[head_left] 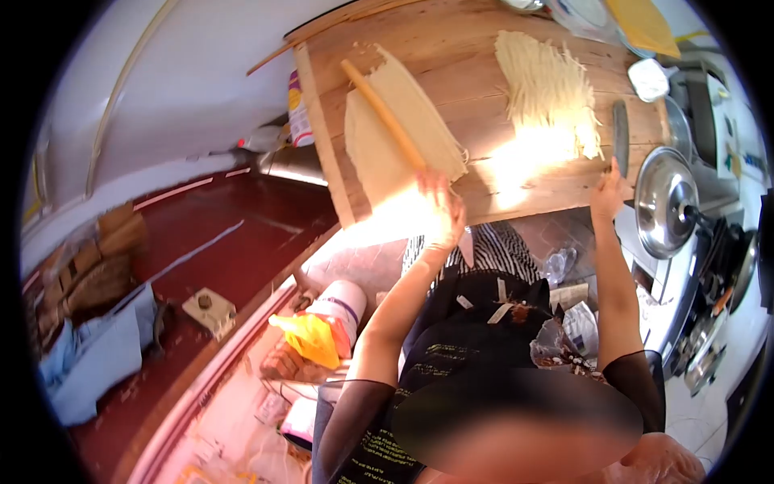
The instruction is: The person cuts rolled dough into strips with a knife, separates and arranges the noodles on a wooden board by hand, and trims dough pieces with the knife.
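Note:
A wooden rolling pin (387, 117) lies slantwise across a folded sheet of rolled dough (427, 121) on a wooden board. My left hand (442, 211) rests at the near edge of this sheet, fingers stretched out, by the pin's near end. Strong sunlight washes out part of the dough and hand. At the board's right side lies a grey-bladed knife (620, 133), its blade pointing away from me. Closed fingers of my right hand (609, 198) are at the knife's near end; the handle is mostly hidden. Cut noodles (548, 89) are spread left of the knife.
The wooden board (476, 56) has a raised left edge. A metal pot lid (667, 202) stands close on the right, beside pans and a stove. A white cup (648, 79) and bowls sit at the far right. Below left are a yellow bag (310, 339) and a white bucket (339, 302).

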The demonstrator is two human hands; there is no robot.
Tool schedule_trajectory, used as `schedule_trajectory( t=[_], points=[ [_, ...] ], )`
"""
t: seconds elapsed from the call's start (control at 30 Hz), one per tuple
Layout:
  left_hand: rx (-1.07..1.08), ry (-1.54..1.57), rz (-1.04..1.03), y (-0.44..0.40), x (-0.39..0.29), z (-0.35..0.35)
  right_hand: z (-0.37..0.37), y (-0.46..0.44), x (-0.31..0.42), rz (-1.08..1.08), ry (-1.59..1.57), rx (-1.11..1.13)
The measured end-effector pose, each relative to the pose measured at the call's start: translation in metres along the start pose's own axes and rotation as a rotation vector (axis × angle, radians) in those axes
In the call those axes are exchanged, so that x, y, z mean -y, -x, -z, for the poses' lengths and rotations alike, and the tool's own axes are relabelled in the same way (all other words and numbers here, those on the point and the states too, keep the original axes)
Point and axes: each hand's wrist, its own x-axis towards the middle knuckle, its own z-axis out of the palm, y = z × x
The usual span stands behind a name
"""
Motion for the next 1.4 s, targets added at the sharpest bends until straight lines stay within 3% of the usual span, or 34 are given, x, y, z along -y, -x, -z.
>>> schedule_trajectory(
  t=[0.07,0.2,0.27,0.3,0.37,0.4,0.47,0.53,0.6,0.8,0.87,0.93,1.0,1.07,1.13,1.2,1.23,1.27,1.33,1.4],
  points=[
    [0.042,0.056,0.031,0.010,-0.014,-0.003,-0.011,0.007,-0.008,-0.050,0.021,0.026],
    [0.078,-0.043,0.014,0.017,-0.037,0.003,-0.012,0.007,0.006,0.097,0.176,0.001],
    [0.199,0.064,0.120,0.019,-0.049,0.016,0.011,0.007,0.065,0.335,0.068,-0.104],
    [0.197,0.065,0.130,0.023,-0.050,0.017,-0.018,0.022,0.075,0.303,-0.132,0.043],
    [0.203,0.175,0.117,0.030,-0.047,0.020,-0.014,0.045,0.146,0.479,-0.508,0.237],
    [0.198,0.174,0.128,0.032,-0.048,0.021,-0.005,0.047,0.192,0.691,-0.513,0.192],
    [0.165,0.185,0.094,0.034,-0.048,0.025,-0.023,0.074,0.228,0.718,-0.438,0.395],
    [0.119,0.128,0.068,0.039,-0.040,0.026,-0.049,0.078,0.251,0.876,-0.533,0.259],
    [0.087,0.193,0.166,0.042,-0.034,0.038,-0.055,0.081,0.259,0.895,-0.454,0.325],
    [0.041,0.219,0.211,0.037,-0.027,0.051,-0.074,0.054,0.248,0.951,-0.326,0.208],
    [0.050,0.291,0.273,0.024,-0.033,0.055,-0.065,0.030,0.240,0.815,-0.196,0.116],
    [-0.013,0.397,0.239,-0.001,-0.040,0.046,-0.057,0.003,0.235,0.739,-0.357,0.093],
    [-0.005,0.514,0.342,-0.013,-0.041,0.033,-0.051,-0.004,0.240,0.678,-0.395,0.181],
    [-0.243,0.392,0.532,-0.041,-0.042,-0.020,-0.054,-0.013,0.242,0.618,-0.424,0.262],
    [-0.164,0.496,0.624,-0.062,-0.037,-0.029,-0.068,-0.012,0.243,0.415,-0.326,0.247],
    [-0.101,0.674,1.271,-0.097,-0.037,-0.038,-0.067,0.001,0.253,0.475,-0.215,0.222],
    [-0.027,1.078,1.301,-0.112,-0.047,-0.015,-0.059,-0.001,0.259,0.264,-0.290,0.469],
    [-0.022,1.080,1.299,-0.115,-0.042,-0.027,-0.051,0.001,0.269,0.048,-0.372,0.720],
    [-0.236,1.117,1.321,-0.124,-0.027,-0.059,-0.039,0.001,0.286,-0.052,-0.449,0.780],
    [-0.250,1.138,1.302,-0.133,-0.017,-0.053,-0.034,-0.007,0.295,-0.149,-0.532,0.847]
  ],
)
